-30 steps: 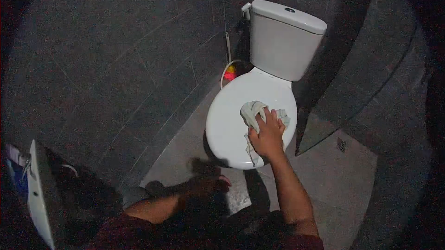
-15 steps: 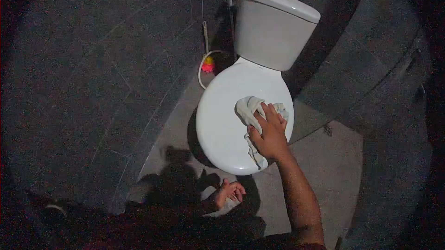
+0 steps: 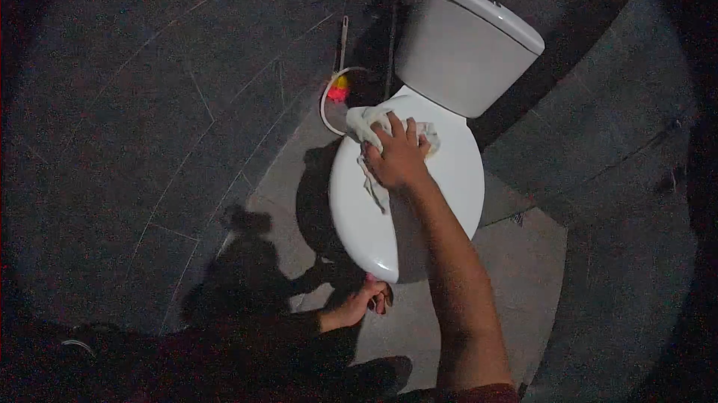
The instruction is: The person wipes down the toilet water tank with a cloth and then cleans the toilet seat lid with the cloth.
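My right hand [image 3: 398, 152] presses a crumpled pale cloth [image 3: 368, 125] onto the closed white toilet lid [image 3: 449, 171], near its hinge end. The fingers are spread and bent over the cloth, and a loose tail of it trails towards the front of the lid. My left hand [image 3: 365, 303] is low at the lid's front edge, fingers curled in and thumb up by the rim. Nothing shows in it; whether it touches the rim is unclear.
The white cistern [image 3: 467, 48] stands behind the lid. A pale hose [image 3: 324, 108] loops beside a brush [image 3: 339, 89] with a red and yellow head at the left wall. Dark tiled walls flank the grey floor [image 3: 516, 283], and shadows fall across the left side.
My right hand and the cloth have moved back and to the left over the lid. My left hand has come up to the lid's front edge, its fingers now more curled.
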`<state>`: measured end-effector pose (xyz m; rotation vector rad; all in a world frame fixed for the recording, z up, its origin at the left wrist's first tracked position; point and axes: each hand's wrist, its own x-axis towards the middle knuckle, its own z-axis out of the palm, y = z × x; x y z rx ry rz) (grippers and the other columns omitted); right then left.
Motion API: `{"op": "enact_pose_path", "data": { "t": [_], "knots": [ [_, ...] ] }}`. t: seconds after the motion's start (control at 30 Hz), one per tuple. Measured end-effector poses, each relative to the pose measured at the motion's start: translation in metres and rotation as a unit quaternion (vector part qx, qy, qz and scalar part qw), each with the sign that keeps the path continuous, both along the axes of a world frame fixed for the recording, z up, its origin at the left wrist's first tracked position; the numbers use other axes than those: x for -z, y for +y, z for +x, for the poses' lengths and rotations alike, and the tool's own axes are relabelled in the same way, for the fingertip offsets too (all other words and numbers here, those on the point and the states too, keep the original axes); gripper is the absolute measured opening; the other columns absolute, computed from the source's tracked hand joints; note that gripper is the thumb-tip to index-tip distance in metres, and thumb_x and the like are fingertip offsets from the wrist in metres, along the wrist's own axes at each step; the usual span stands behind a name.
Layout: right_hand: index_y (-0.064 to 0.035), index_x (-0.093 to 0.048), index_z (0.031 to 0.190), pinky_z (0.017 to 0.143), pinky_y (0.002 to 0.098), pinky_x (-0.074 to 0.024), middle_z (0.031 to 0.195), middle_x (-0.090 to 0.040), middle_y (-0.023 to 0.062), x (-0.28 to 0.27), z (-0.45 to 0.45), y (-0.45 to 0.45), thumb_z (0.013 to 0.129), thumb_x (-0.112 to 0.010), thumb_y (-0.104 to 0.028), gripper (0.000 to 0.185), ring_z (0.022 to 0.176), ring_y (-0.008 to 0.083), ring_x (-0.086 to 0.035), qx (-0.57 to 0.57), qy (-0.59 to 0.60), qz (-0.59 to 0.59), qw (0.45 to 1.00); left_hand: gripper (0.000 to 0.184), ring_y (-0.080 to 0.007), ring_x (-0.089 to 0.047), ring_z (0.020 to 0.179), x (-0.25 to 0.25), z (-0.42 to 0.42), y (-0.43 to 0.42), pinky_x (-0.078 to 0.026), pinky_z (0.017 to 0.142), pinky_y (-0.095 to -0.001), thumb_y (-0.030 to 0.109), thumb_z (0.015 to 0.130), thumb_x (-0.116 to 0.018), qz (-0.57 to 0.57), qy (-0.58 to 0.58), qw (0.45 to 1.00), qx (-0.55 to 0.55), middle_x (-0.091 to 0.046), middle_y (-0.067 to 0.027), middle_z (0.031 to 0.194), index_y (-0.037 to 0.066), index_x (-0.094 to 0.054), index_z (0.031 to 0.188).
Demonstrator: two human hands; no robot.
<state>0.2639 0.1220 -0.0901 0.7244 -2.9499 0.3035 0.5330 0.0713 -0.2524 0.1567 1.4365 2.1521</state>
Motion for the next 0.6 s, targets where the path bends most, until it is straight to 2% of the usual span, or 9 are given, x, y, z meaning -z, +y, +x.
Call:
{"op": "enact_pose_path", "data": {
  "t": [0.07, 0.2, 0.27, 0.37, 0.4, 0.47, 0.6],
  "knots": [
    [-0.0234, -0.053, 0.154, 0.118, 0.0766, -0.0183, 0.171, -0.029, 0.015, 0.002, -0.001, -0.002, 0.101, -0.055, -0.049, 0.058, 0.156, 0.0542, -0.018, -0.008, 0.001, 0.003, 1.0, 0.072, -0.0158, -0.057, 0.073, 0.017, 0.004, 0.019, -0.047, 0.072, -0.0343, 0.065, 0.11, -0.022, -0.002, 0.003, 0.998, -0.058, -0.056, -0.0047, 0.076, 0.006, -0.063, 0.101],
    [-0.0274, -0.055, 0.152, 0.115, 0.0803, -0.0187, 0.171, -0.03, 0.0143, 0.001, 0.006, -0.009, 0.097, -0.058, -0.045, 0.058, 0.155, 0.0558, -0.019, -0.002, -0.003, 0.006, 1.0, 0.059, -0.0165, -0.056, 0.071, 0.0, 0.002, 0.012, -0.048, 0.069, -0.0356, 0.054, 0.112, -0.03, -0.006, 0.004, 0.998, -0.062, -0.055, -0.0042, 0.074, 0.007, -0.063, 0.095],
    [-0.0248, -0.062, 0.147, 0.118, 0.0778, -0.0181, 0.171, -0.031, 0.0148, 0.006, 0.028, -0.001, 0.092, -0.064, -0.048, 0.059, 0.155, 0.0566, -0.02, -0.094, 0.014, 0.017, 0.995, 0.055, -0.0169, -0.054, 0.067, -0.029, 0.0, 0.007, -0.047, 0.068, -0.0359, 0.047, 0.113, -0.032, 0.031, -0.003, 0.999, -0.043, -0.054, -0.0035, 0.072, 0.006, -0.062, 0.091],
    [-0.0244, -0.07, 0.139, 0.116, 0.0807, -0.0158, 0.171, -0.031, 0.0153, -0.007, 0.082, 0.01, 0.083, -0.07, -0.048, 0.061, 0.157, 0.0564, -0.016, -0.207, -0.037, 0.001, 0.978, 0.06, -0.0172, -0.053, 0.065, -0.002, -0.003, 0.012, -0.047, 0.068, -0.0357, 0.048, 0.113, -0.027, -0.02, 0.048, 0.998, -0.035, -0.052, -0.003, 0.068, 0.004, -0.062, 0.091],
    [-0.0237, -0.072, 0.136, 0.118, 0.0791, -0.0142, 0.17, -0.031, 0.0148, -0.012, 0.091, 0.013, 0.085, -0.07, -0.048, 0.057, 0.158, 0.0554, -0.015, -0.224, -0.044, 0.007, 0.973, 0.06, -0.0172, -0.053, 0.065, -0.01, -0.004, 0.012, -0.047, 0.068, -0.0357, 0.048, 0.113, -0.027, -0.015, 0.047, 0.998, -0.039, -0.052, -0.003, 0.068, 0.004, -0.062, 0.091],
    [-0.024, -0.071, 0.137, 0.119, 0.0772, -0.0144, 0.17, -0.033, 0.0131, -0.018, 0.086, 0.014, 0.088, -0.069, -0.051, 0.055, 0.158, 0.0536, -0.017, -0.213, -0.076, 0.01, 0.974, 0.065, -0.0173, -0.051, 0.064, -0.024, -0.001, 0.011, -0.047, 0.067, -0.0362, 0.051, 0.113, -0.024, -0.026, 0.023, 0.999, -0.034, -0.048, -0.0028, 0.063, 0.003, -0.062, 0.091],
    [-0.0235, -0.07, 0.138, 0.12, 0.0754, -0.0143, 0.169, -0.035, 0.0113, -0.008, 0.041, -0.012, 0.093, -0.064, -0.056, 0.056, 0.158, 0.0517, -0.019, -0.16, -0.053, -0.007, 0.986, 0.066, -0.0177, -0.047, 0.062, -0.022, -0.001, 0.013, -0.045, 0.067, -0.0366, 0.054, 0.113, -0.024, -0.03, 0.006, 0.999, -0.02, -0.043, -0.002, 0.063, 0.004, -0.061, 0.091]
  ]
}}
